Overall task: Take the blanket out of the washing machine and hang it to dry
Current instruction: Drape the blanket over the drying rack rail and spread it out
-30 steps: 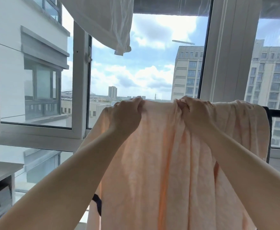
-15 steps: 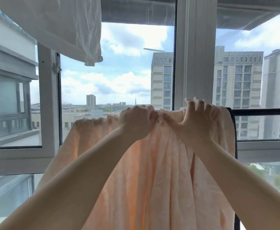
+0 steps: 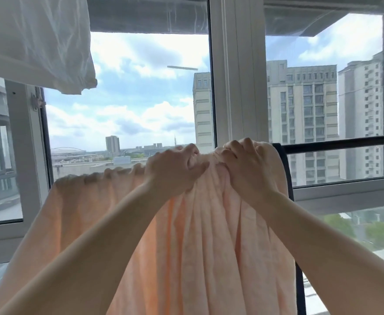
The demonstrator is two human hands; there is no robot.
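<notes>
A: Two hands were up at the dark rail (image 3: 341, 142) in the head view. Where was the blanket?

B: The peach blanket (image 3: 198, 246) was already draped over that rail and hung down below it, bunched into folds along the top edge left of the rail's bare stretch.

A: And the grip?

B: The left hand (image 3: 173, 171) clenched a gather of the cloth just left of where the rail came into sight, thumb pressed on the front. The right hand (image 3: 248, 169) had its fingers curled round the top fold, right beside the left, almost touching it.

A: How far along was the job?

B: Far, I'd judge. No washing machine showed; the blanket was out and on the rail. What seemed left was spreading the crowded folds along the bare rail to the right, so it dries evenly.

A: Anything else up there?

B: A white cloth (image 3: 34, 42) hung above the rail, upper left, against the window frame (image 3: 236, 87).
</notes>
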